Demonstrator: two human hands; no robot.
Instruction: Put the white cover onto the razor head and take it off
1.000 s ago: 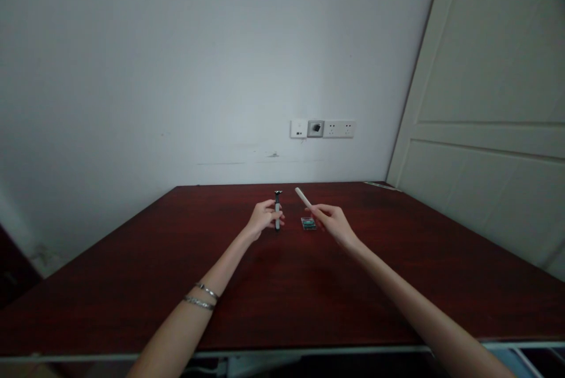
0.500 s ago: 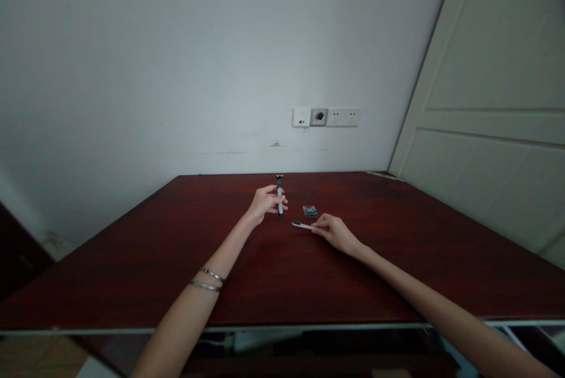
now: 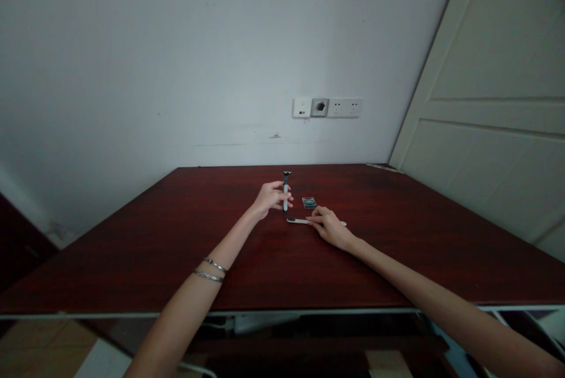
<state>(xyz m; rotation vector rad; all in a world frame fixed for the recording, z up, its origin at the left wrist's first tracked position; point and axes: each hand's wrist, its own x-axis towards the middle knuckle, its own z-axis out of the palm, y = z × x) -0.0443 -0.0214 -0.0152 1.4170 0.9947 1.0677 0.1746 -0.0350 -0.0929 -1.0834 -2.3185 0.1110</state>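
My left hand [image 3: 270, 198] is closed around an upright razor handle [image 3: 285, 191], its dark head pointing up. My right hand [image 3: 327, 226] rests on the dark red table [image 3: 176, 248], fingers pinched on a white stick-like piece [image 3: 298, 221] that lies flat across the wood. A small teal cartridge pack [image 3: 309, 202] lies just beyond my right hand, to the right of the razor. Two silver bracelets circle my left wrist.
A grey wall with a row of sockets [image 3: 327, 108] stands behind the table. A white door [image 3: 498, 107] fills the right side. The table's front edge runs just below my forearms, with dark shelving under it.
My right hand brought the white piece down from the air and laid it flat on the table. The left hand kept the razor upright. The camera view shifted slightly.
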